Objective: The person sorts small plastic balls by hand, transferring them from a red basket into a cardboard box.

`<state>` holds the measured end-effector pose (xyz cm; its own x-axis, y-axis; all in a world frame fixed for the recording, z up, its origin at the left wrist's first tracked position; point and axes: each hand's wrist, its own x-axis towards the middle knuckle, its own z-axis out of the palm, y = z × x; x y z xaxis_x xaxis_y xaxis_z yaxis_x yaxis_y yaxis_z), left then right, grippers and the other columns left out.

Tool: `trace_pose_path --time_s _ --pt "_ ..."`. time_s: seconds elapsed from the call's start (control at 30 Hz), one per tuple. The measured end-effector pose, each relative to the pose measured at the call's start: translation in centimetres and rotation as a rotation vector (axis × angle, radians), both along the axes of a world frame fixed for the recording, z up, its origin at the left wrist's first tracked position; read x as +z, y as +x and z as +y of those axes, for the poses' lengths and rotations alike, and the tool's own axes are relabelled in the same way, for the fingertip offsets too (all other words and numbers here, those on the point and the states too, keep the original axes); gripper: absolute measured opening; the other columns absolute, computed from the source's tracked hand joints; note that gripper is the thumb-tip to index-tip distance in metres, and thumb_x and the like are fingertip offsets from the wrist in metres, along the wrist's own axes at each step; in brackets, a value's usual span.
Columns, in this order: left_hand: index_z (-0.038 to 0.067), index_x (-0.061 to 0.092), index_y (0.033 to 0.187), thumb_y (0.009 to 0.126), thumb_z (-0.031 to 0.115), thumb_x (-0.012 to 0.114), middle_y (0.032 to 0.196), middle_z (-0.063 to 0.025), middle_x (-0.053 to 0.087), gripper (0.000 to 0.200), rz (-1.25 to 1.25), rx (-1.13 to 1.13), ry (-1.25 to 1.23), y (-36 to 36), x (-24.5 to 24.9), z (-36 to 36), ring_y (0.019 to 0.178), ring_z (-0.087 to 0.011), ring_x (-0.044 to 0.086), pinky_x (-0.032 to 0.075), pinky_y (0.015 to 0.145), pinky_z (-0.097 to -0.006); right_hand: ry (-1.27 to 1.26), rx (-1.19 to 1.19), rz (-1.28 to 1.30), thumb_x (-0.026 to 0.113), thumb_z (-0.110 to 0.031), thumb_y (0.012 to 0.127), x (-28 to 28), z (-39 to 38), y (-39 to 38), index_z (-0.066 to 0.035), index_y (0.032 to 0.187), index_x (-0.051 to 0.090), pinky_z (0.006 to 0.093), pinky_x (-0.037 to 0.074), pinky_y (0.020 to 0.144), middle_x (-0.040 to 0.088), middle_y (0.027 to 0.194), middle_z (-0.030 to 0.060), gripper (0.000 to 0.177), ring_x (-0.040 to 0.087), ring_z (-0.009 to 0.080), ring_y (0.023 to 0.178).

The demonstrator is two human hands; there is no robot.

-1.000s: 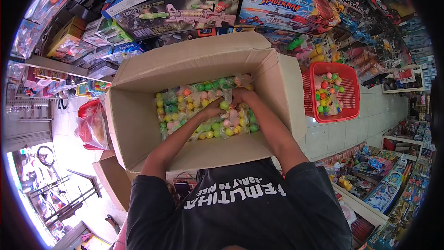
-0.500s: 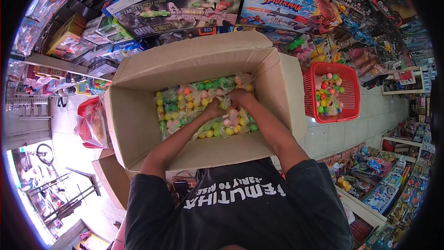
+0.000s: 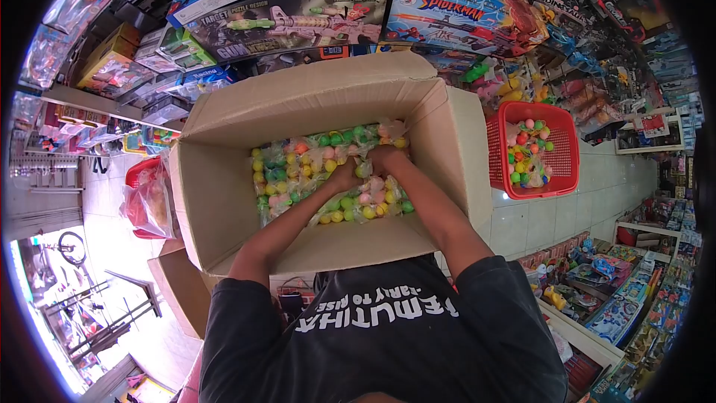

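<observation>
A large open cardboard box (image 3: 224,194) stands in front of me. Its floor is covered by clear plastic bags of small coloured balls (image 3: 347,213), in yellow, green, pink and orange. Both hands reach down inside, close together. My left hand (image 3: 344,175) is closed on the plastic of a bag near the middle. Just to its right, my right hand (image 3: 385,158) grips the same area of plastic with bent fingers. A yellow ball shows between the two hands. The fingertips are partly hidden by the hands and the bags.
A red plastic basket (image 3: 574,149) with more bagged balls is right of the box. Another red basket (image 3: 134,216) with a clear plastic bag is at the left. Boxed toys (image 3: 298,22) are stacked behind. A second cardboard box (image 3: 179,283) sits at lower left.
The hands stay at nearly the same spot in the bags, with only a slight shift of the fingers. The box and baskets have not visibly moved.
</observation>
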<state>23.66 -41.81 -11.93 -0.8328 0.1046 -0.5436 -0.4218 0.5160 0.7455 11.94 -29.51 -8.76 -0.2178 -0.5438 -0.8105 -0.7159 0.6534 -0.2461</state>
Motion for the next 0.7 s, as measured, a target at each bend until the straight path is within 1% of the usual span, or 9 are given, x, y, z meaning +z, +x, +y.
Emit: trace_pose_path --time_s 0.07,0.17,0.23,0.27,0.33,0.47,0.57,0.63,0.7 --pt "-0.007 0.030 0.119 0.063 0.033 0.071 0.098 -0.0260 0.056 0.079 0.070 -0.010 -0.040 -0.3 -0.1 0.1 0.092 -0.0339 0.057 0.046 0.077 -0.0373 -0.006 -0.041 -0.035 0.073 -0.015 0.061 -0.1 0.1 -0.8 -0.010 0.100 0.060 0.0322 0.050 0.064 0.065 0.084 0.0093 0.041 0.063 0.0221 0.070" --pt "-0.006 0.029 0.123 0.065 0.035 0.067 0.101 -0.0260 0.056 0.080 -0.054 -0.156 -0.148 -0.5 1.2 0.3 0.093 -0.0344 0.057 0.046 0.078 -0.0374 0.086 -0.036 -0.163 0.073 -0.017 0.062 -0.8 0.3 -2.0 -0.011 0.105 0.057 0.0328 0.050 0.066 0.064 0.093 0.0086 0.047 0.063 0.0205 0.077" --pt "-0.005 0.031 0.125 0.068 0.036 0.064 0.102 -0.0260 0.056 0.077 -0.007 -0.298 -0.249 -0.9 0.2 -0.1 0.093 -0.0345 0.057 0.045 0.080 -0.0372 0.112 -0.109 -0.218 0.072 -0.020 0.064 3.2 0.3 -2.7 -0.013 0.110 0.055 0.0341 0.049 0.072 0.059 0.106 0.0087 0.049 0.060 0.0223 0.088" --pt "-0.005 0.031 0.125 0.068 0.036 0.064 0.102 -0.0260 0.056 0.077 0.005 -0.308 -0.256 -1.2 0.2 -0.4 0.093 -0.0345 0.057 0.045 0.080 -0.0372 0.105 -0.120 -0.207 0.072 -0.020 0.064 3.8 0.1 -3.2 -0.013 0.110 0.055 0.0341 0.049 0.072 0.059 0.106 0.0087 0.049 0.060 0.0223 0.088" --pt "-0.005 0.037 0.121 0.070 0.035 0.062 0.103 -0.0246 0.057 0.069 0.018 -0.318 -0.267 -1.5 2.0 -0.8 0.094 -0.0337 0.057 0.045 0.081 -0.0375 -0.040 0.003 -0.091 0.070 -0.025 0.067 4.9 -0.2 -4.2 -0.014 0.114 0.053 0.0350 0.047 0.078 0.054 0.115 0.0092 0.051 0.057 0.0247 0.096" --pt "-0.003 0.047 0.114 0.074 0.033 0.059 0.102 -0.0220 0.058 0.055 0.015 -0.510 -0.330 -1.2 6.6 -2.5 0.095 -0.0331 0.056 0.044 0.081 -0.0381 -0.087 -0.035 -0.032 0.067 -0.027 0.070 10.8 -0.5 -3.5 -0.013 0.116 0.052 0.0345 0.045 0.081 0.056 0.113 0.0100 0.050 0.056 0.0263 0.097" --pt "0.002 0.053 0.111 0.077 0.032 0.057 0.101 -0.0201 0.058 0.046 0.140 -0.544 -0.261 0.6 10.9 -4.3 0.095 -0.0320 0.056 0.044 0.081 -0.0381 -0.220 -0.010 -0.004 0.064 -0.027 0.073 15.9 0.1 -1.8 -0.011 0.114 0.052 0.0347 0.045 0.079 0.058 0.107 0.0106 0.045 0.056 0.0270 0.095" --pt "0.005 0.054 0.112 0.080 0.032 0.054 0.101 -0.0191 0.058 0.041 0.197 -0.508 -0.197 2.8 17.2 -5.3 0.093 -0.0310 0.056 0.044 0.081 -0.0368 -0.477 -0.073 -0.049 0.060 -0.027 0.077 19.1 1.5 0.8 -0.007 0.110 0.053 0.0353 0.045 0.077 0.060 0.100 0.0109 0.039 0.057 0.0276 0.091" --pt "0.004 0.053 0.113 0.084 0.031 0.052 0.100 -0.0188 0.058 0.040 0.324 -0.409 -0.128 5.5 21.0 -6.5 0.091 -0.0300 0.056 0.044 0.080 -0.0357 -0.753 -0.172 -0.114 0.057 -0.026 0.082 20.6 3.4 4.0 -0.005 0.106 0.053 0.0330 0.044 0.075 0.060 0.093 0.0098 0.032 0.057 0.0230 0.085"
